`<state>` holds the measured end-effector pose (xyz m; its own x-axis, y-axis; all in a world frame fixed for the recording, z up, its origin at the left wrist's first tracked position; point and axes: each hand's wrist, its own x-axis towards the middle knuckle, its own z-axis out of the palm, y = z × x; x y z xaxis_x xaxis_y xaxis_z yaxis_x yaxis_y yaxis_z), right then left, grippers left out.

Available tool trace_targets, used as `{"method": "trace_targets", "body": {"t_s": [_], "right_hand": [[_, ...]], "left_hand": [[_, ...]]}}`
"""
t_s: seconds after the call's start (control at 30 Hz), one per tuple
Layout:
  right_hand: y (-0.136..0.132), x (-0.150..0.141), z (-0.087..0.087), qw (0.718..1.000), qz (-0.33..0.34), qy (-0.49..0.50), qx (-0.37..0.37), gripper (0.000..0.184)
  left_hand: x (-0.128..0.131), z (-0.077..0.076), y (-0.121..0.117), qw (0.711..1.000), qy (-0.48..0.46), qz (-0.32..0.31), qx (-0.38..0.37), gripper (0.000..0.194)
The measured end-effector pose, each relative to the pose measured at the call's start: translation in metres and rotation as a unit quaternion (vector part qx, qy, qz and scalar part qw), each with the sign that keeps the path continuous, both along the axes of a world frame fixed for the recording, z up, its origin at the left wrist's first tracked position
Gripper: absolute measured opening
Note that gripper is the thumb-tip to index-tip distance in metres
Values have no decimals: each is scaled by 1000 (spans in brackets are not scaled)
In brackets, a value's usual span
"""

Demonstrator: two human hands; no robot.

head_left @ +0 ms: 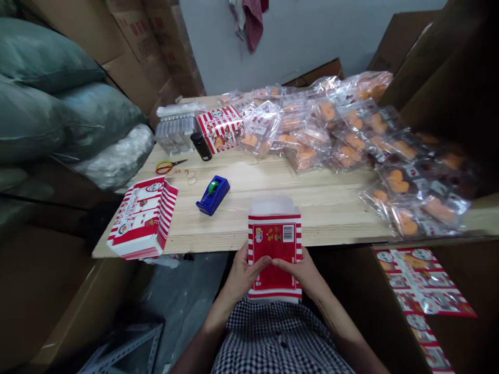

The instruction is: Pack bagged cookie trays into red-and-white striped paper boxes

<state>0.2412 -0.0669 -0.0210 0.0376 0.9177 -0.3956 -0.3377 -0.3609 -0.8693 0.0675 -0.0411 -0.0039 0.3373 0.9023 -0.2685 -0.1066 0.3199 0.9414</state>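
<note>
Between my hands is a red-and-white striped cardboard box point(275, 239), its printed back with the barcode facing up. It is held against the front edge of the wooden table, close to my body. My left hand point(246, 270) grips its left side, thumb lying across the red panel. On the right side, my right hand point(302, 270) grips it the same way, and the two thumb tips nearly meet. The other fingers are hidden beneath the box. A pale translucent flap or sheet point(273, 205) shows at the box's far end.
A blue tape dispenser point(213, 195), scissors point(166, 167) and a black cylinder point(201, 146) lie on the wooden table point(249, 182). Striped cartons point(142, 215) are stacked at left. Clear trays point(175, 130) stand behind. Bagged orange pieces point(351, 150) cover the right side.
</note>
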Motion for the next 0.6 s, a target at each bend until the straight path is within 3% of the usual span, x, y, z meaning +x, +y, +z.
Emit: {"method": "trace_targets", "body": {"t_s": [0.2,0.37,0.6], "right_hand": [[-6,-13,-9,999,-45,-7,-12,50],[-9,17,1,989,70,129,10,68],[2,37,2,985,96,143,25,58]], "left_hand": [[5,-2,5,995,50,73,54,36],[7,-3,1,997,40,53,42,37],[2,0,-6,999,21,33,29,44]]}}
